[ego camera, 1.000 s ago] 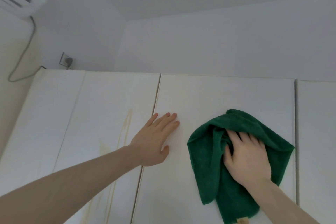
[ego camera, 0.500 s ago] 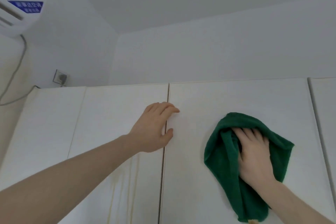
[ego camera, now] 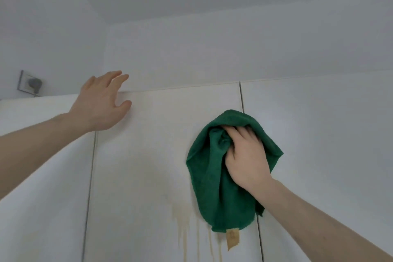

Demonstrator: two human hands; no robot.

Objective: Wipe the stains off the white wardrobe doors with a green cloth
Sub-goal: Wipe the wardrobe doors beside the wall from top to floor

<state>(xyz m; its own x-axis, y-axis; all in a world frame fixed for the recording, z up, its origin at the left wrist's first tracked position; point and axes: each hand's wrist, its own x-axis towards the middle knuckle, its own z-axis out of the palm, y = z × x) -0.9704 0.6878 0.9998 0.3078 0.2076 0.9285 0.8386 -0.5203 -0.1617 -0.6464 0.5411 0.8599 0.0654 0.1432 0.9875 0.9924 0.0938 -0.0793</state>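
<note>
A pale grey-white room fills the upper half of the view: a plain ceiling meets two bare walls in a corner above the furniture. Below it, white wardrobe doors span the whole width, split by thin vertical seams; their lower parts run out of frame at the bottom edge, and the outermost panels are cut off at both sides.

The person's two bare forearms enter from the lower corners, cropped by the frame, so nothing past the elbows shows.

A green cloth hangs bunched against the middle door, just left of the seam to the next panel, its right edge crossing that seam. Part of its surface is hidden under the hand. A small tan tag dangles from its lower hem.

The right hand presses the cloth to the door, its fingers curled into the folds and gripping the fabric; the fingertips are buried in the cloth and cannot be seen.

The left hand lies near the top edge of the doors with fingers straight and slightly spread, thumb apart, holding nothing; whether the palm actually touches the panel is hard to tell.

Yellowish-brown stains run in faint vertical drips down the middle door below and left of the cloth, continuing out of frame.

A wall socket with a grey plug sits on the left wall, blurred.
</note>
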